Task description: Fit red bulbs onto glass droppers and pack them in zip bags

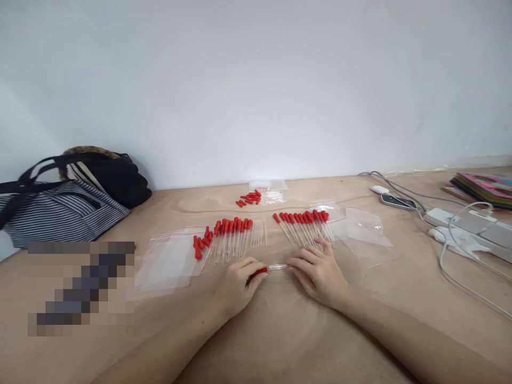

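Bare forearms (pixel 200 325) reach in closest to me on the feed, and between their hands lies the clear tube (pixel 279 266), which I take as my landmark. At its left end the left hand (pixel 242 282) is curled around a red bulb (pixel 262 270), pinching it between thumb and fingers; the right hand (pixel 320 272) pinches the tube's other end. Bulb and tube line up end to end, but I can't tell whether they are joined. Beyond the tube and to its right, I judge the fanned row of droppers (pixel 304 217) finished, each with a bulb at its top. Beyond and to its left, bulbs sit over a cluster of tubes (pixel 234 242); I can't make out which are fitted. Beside them, bare tubes (pixel 259 234) and loose bulbs (pixel 199 246) look undone, as do the small bulbs (pixel 250 198) and thin tubes (pixel 273 197) farthest beyond it.
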The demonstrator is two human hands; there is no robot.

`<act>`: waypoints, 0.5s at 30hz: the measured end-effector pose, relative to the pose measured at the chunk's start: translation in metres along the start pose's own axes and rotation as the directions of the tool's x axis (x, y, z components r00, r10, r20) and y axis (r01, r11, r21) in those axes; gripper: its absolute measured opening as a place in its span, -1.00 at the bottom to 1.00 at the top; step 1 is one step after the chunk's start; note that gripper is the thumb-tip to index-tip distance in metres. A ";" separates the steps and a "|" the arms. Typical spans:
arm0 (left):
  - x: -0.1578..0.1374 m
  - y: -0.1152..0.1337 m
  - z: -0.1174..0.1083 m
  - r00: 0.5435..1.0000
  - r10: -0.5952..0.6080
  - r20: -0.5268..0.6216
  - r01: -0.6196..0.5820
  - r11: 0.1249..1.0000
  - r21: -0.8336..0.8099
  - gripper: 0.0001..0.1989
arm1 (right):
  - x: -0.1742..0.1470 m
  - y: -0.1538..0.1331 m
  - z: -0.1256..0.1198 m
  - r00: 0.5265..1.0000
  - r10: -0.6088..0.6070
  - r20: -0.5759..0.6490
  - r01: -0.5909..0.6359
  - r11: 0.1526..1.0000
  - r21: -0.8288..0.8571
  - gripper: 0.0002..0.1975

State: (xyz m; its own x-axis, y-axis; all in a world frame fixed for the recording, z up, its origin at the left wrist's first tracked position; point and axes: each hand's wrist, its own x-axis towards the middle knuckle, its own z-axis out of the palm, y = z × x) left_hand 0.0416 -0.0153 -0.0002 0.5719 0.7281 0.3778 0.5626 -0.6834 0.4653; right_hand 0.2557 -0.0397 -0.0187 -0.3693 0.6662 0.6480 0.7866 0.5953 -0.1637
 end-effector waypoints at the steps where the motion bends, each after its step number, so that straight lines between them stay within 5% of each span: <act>1: 0.000 0.000 0.000 1.000 0.001 0.000 -0.001 1.000 0.004 -0.86 | 0.000 -0.001 0.001 1.000 -0.006 -0.002 0.006 1.000 -0.005 -0.85; 15: -0.002 -0.001 0.001 0.992 0.109 -0.061 -0.105 0.992 0.069 -0.81 | -0.004 -0.006 0.004 0.963 -0.243 -0.117 0.202 0.936 -0.287 -0.75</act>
State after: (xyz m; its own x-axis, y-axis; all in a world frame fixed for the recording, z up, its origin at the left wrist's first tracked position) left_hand 0.0405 -0.0166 -0.0020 0.5922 0.6511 0.4747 0.5395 -0.7580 0.3667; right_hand 0.2499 -0.0441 -0.0234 -0.4889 0.4439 0.7509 0.8043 0.5626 0.1911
